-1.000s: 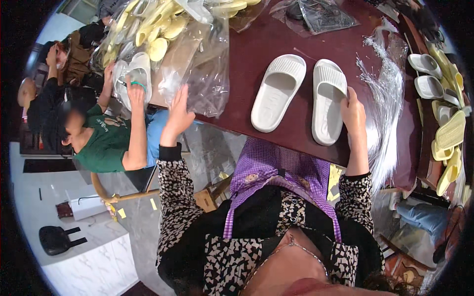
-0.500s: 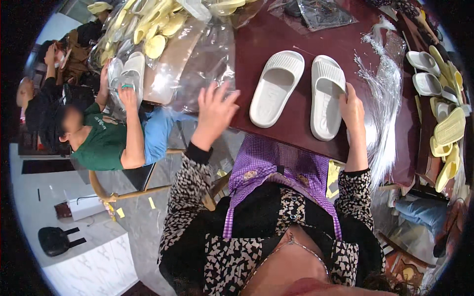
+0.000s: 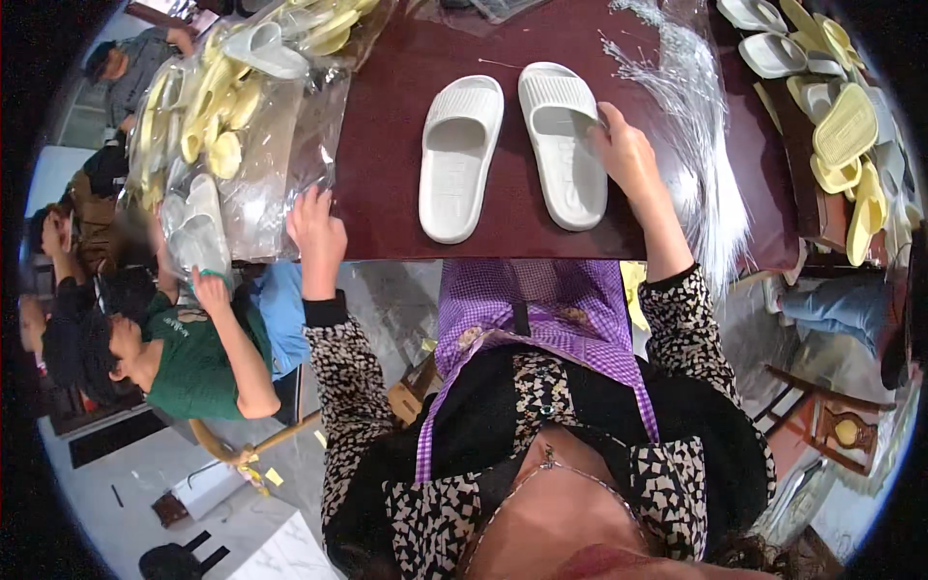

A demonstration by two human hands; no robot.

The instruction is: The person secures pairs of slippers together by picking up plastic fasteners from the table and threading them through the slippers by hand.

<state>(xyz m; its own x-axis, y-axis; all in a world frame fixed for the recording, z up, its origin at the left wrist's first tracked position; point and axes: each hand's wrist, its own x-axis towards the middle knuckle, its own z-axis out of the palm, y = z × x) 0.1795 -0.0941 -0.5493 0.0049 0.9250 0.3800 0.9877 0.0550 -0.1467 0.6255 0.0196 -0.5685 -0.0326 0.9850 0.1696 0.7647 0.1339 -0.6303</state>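
White ribbed-strap left slide [image 3: 454, 179] and right slide [image 3: 565, 159] lie between left hand [image 3: 317, 235] and right hand [image 3: 628, 157], near the tabletop's [image 3: 382, 208] front edge. Right hand grips right slide's outer side; left hand adjoins glossy plastic film [image 3: 273, 155], grip unclear.

I watch through a fisheye lens on the wearer's head, the left of a side-by-side pair. It looks steeply down on a dark red table [image 3: 382, 217], from above its near edge, close enough that ribbing shows on the pale slippers [image 3: 454, 179] lying there. On the table's near side, I look straight down the wearer's chest and purple checked apron [image 3: 532, 304]. The wide view also takes in a co-worker in green [image 3: 208, 360] left of the table and a wooden chair [image 3: 839, 435] beyond its near right corner.
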